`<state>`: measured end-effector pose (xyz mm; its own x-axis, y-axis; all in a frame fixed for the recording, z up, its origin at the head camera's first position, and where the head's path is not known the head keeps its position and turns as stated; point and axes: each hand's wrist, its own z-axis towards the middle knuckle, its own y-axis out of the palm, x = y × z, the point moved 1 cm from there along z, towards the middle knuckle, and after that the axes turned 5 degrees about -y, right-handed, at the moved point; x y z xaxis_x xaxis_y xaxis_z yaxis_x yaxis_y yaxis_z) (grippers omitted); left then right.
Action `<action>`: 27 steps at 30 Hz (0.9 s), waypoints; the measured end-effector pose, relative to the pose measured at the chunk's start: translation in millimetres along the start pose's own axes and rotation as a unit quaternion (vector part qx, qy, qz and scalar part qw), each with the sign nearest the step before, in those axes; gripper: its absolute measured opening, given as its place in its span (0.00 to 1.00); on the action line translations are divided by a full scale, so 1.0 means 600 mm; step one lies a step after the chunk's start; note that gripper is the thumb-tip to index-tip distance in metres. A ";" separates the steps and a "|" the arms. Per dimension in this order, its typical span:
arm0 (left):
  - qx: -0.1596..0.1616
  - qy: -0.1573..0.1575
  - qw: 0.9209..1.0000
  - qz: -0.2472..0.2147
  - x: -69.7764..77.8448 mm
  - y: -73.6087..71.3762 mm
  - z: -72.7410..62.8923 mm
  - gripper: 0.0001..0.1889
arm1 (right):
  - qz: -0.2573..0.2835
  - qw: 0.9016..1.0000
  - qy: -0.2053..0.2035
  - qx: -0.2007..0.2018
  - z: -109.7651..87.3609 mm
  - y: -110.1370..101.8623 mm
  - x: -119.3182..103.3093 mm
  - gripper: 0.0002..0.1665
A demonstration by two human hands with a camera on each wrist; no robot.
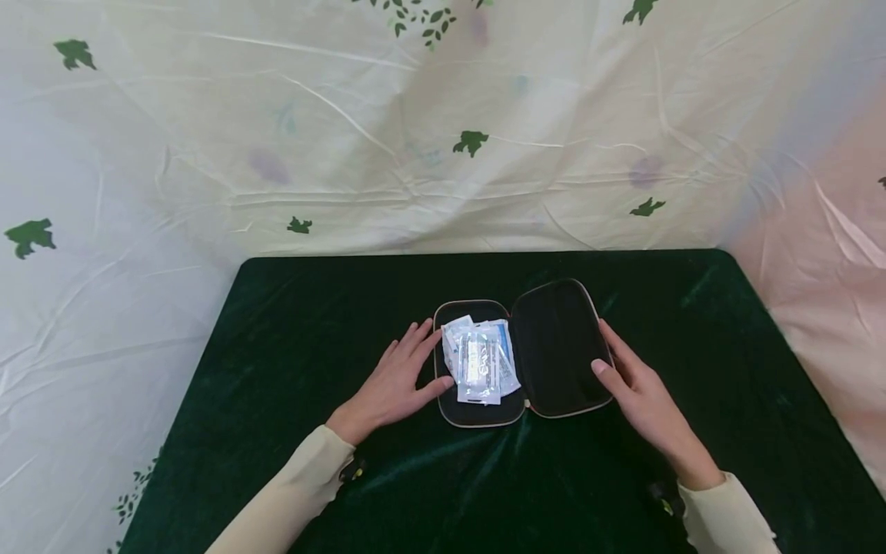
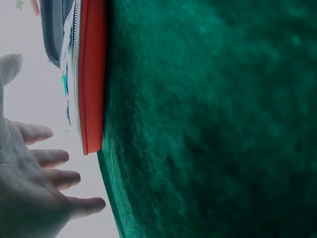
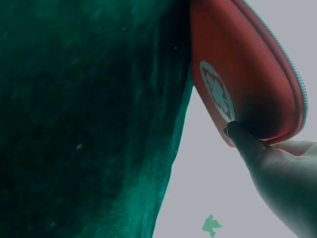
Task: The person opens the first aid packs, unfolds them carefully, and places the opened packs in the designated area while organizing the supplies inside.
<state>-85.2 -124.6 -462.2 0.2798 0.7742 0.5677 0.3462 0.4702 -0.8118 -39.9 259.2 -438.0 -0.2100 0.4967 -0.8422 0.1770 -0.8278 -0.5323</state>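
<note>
Dk-green desk [image 1: 671,323], bird-print cloth [image 1: 554,92] bhd; L grip [image 1: 394,385] spread, empty, at case [image 1: 479,415]; R grip [image 1: 647,400] pinches its lid [image 1: 559,350].

Cream sleeves [image 1: 291,486] (plain ones) meet black wrist devices [image 1: 349,470] with yellow marks.

Head cam: up top, looks fwd & down, farthest off, gets most of the bench [image 1: 311,331] plus the backdrop [image 1: 512,100]. L wrist cam: low, close, turned sideways, faces past my L grip [image 2: 32,178] to the red side of the case [image 2: 93,79]. R wrist cam: sideways too, near the lid's outside [image 3: 233,54]. Head & R views share my R grip [image 1: 647,400] at the lid.
</note>
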 end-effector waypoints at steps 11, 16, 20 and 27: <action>-0.048 -0.016 0.998 0.038 -0.002 0.004 0.005 0.53 | -0.020 0.998 0.033 -0.044 0.003 -0.014 0.030 0.40; -0.071 -0.027 0.996 0.045 -0.004 0.007 0.004 0.57 | -0.039 0.997 0.033 -0.062 0.005 -0.013 0.044 0.41; -0.077 -0.029 0.995 0.055 -0.005 0.007 0.003 0.59 | -0.052 0.996 0.034 -0.070 0.006 -0.013 0.052 0.42; -0.080 -0.029 0.994 0.068 -0.010 0.011 0.003 0.60 | -0.065 0.992 0.054 -0.097 0.008 -0.014 0.057 0.45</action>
<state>-86.4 -125.1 -471.3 0.2836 0.8510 0.4420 0.4479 0.2900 -0.8457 -53.4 282.2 -462.0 -0.1398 0.6292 -0.7645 0.3387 -0.6952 -0.6341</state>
